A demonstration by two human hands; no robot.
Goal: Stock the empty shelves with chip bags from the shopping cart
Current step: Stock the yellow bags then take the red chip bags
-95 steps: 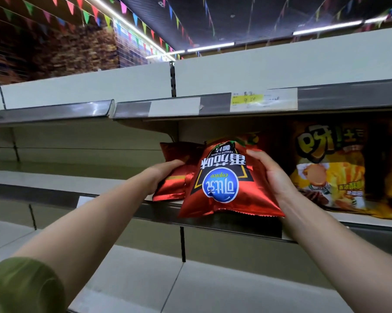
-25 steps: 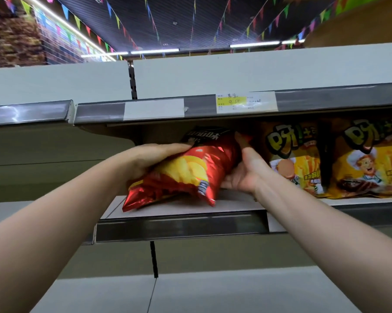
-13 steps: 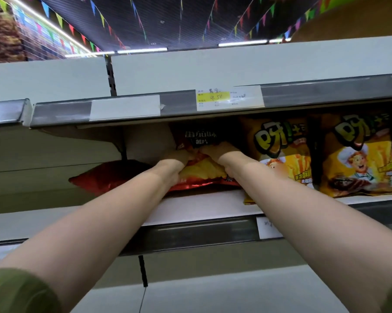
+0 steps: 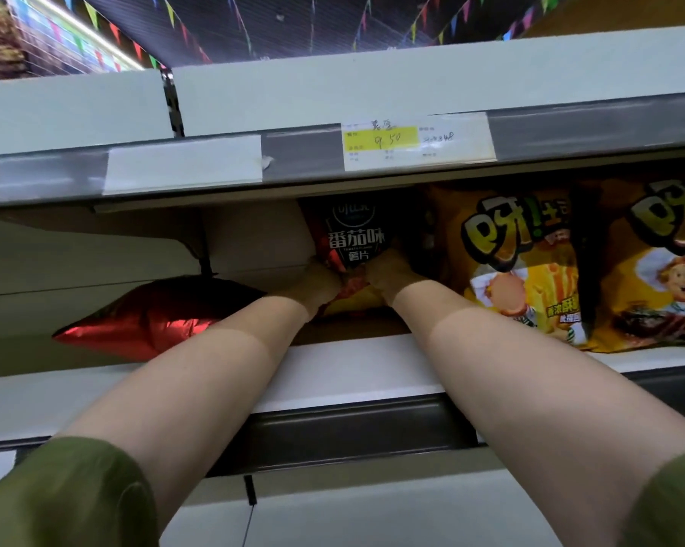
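supermarket shelf (image 4: 352,373), shadowed back: left hand (image 4: 319,286) and right hand (image 4: 388,278), fingers curled onto the lower front of the red chip bag (image 4: 356,238), stand it upright beside the yellow bags (image 4: 522,262); next move, as judged: release without toppling it, then right the fallen red bag (image 4: 155,317).

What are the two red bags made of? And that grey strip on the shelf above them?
Both the red bag lying on the left and the standing bag look like thin foil-lined plastic: glossy and crinkled, catching the light. The grey strip is smooth with a dull sheen, perhaps metal or hard plastic; I cannot tell which.
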